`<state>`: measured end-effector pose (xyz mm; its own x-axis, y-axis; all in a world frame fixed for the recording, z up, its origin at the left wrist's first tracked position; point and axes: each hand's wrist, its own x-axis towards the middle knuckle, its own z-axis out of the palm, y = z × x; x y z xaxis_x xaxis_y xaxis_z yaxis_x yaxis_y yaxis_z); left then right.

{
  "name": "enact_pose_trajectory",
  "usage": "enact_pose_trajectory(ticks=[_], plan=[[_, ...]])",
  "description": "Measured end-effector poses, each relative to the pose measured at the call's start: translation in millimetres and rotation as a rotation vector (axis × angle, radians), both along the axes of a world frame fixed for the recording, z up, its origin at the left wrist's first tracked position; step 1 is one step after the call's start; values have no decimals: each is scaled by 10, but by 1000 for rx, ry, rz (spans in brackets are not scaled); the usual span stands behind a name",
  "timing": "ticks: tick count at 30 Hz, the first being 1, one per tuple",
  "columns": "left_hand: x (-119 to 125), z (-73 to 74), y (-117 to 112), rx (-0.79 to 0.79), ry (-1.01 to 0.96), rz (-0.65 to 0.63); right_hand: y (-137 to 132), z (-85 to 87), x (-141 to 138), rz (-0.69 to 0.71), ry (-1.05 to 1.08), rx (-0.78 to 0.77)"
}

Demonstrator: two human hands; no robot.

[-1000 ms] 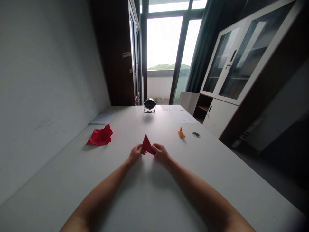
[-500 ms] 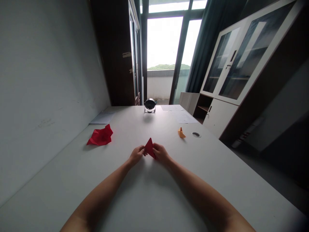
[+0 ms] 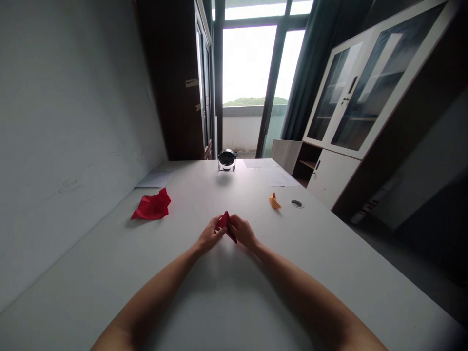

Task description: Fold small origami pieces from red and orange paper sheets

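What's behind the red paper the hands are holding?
Behind the folded red paper is white tabletop, and farther back a round, dark object. The tabletop covered by the paper, left hand and right hand can't be seen.

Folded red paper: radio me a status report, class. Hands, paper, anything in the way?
Left hand, right hand: both holding. Folded red paper: between them. Nothing blocking; creased red sheet, orange paper lie apart.

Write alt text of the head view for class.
A person's left hand and right hand hold a folded red paper at a white table. A creased red sheet lies to the left, an orange folded piece to the right.
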<state>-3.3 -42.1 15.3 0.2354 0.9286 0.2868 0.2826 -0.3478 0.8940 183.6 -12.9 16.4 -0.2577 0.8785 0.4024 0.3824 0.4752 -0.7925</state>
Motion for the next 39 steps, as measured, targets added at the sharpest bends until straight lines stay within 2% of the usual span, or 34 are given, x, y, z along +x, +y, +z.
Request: enact_pose_trajectory(ticks=[7, 10, 17, 23, 27, 33, 39], plan=[[43, 61, -66, 60, 37, 4, -95, 76, -29, 19, -19, 51], [52, 81, -68, 57, -26, 8, -130, 102, -47, 39, -13, 67], [23, 73, -28, 23, -200, 112, -93, 90, -44, 8, 47, 62], [44, 35, -29, -98, -300, 25, -92, 97, -52, 34, 113, 33], [43, 0, 10, -152, -382, 30, -123, 118, -56, 79, 109, 26], [-7, 5, 14, -334, -471, -24, -106, 100, -41, 75, 155, 0], [14, 25, 12, -323, -438, -6, -20, 25, -39, 122, 310, -97]])
